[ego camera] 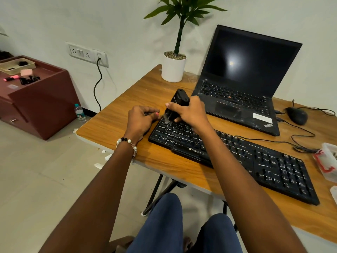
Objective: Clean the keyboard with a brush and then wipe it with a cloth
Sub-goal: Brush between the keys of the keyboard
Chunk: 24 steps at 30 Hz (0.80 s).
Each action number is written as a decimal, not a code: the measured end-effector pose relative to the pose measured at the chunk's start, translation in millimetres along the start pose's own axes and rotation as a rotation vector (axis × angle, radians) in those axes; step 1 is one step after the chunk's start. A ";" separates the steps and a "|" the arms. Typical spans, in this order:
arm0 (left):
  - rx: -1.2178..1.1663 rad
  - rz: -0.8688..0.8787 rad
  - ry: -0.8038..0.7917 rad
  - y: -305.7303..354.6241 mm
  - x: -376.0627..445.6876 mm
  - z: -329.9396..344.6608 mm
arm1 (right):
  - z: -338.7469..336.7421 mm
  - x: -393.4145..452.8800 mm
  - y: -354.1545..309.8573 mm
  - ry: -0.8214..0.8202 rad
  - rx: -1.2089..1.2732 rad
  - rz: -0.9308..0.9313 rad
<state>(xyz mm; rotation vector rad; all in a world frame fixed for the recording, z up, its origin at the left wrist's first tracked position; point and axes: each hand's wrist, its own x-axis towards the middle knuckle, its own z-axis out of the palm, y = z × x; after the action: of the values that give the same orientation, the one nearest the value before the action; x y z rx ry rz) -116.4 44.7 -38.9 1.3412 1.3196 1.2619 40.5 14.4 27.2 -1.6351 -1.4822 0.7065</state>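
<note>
Left hand point(141, 119) at keyboard's left end, fingers curled, resting on desk point(116, 123); whether anything held, cannot tell. Right hand point(189, 111) wrapped round black brush point(177, 102), bristles down on top-left keys of black Zebronics keyboard point(237, 154), lying diagonally across desk. Behind: white potted plant point(174, 67), open ThinkPad laptop point(242, 77), screen dark. Far right: black wired mouse point(297, 115).

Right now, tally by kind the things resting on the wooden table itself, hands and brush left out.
Keyboards: 1, the black keyboard
Laptops: 1, the laptop
Mice: 1, the mouse
Potted plants: 1, the plant pot
Plastic containers: 1, at the right edge
Total: 5
</note>
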 end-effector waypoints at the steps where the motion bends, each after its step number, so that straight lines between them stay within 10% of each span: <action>1: 0.013 0.008 -0.003 0.4 -0.7 0.5 | -0.1 3.0 -1.3 0.037 -0.064 -0.020; 20: -0.010 -0.006 0.012 2.2 -3.9 2.6 | -6.5 15.1 -23.4 -0.044 -0.370 -0.041; 24: 0.008 0.001 0.029 1.1 -3.1 2.9 | -2.5 11.7 -19.3 -0.137 -0.041 0.021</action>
<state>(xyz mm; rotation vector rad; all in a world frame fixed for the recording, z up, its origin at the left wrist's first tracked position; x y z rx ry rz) -113.2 41.8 -38.4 1.3335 1.3456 1.2822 34.1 25.3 46.1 -1.6633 -1.5880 0.8185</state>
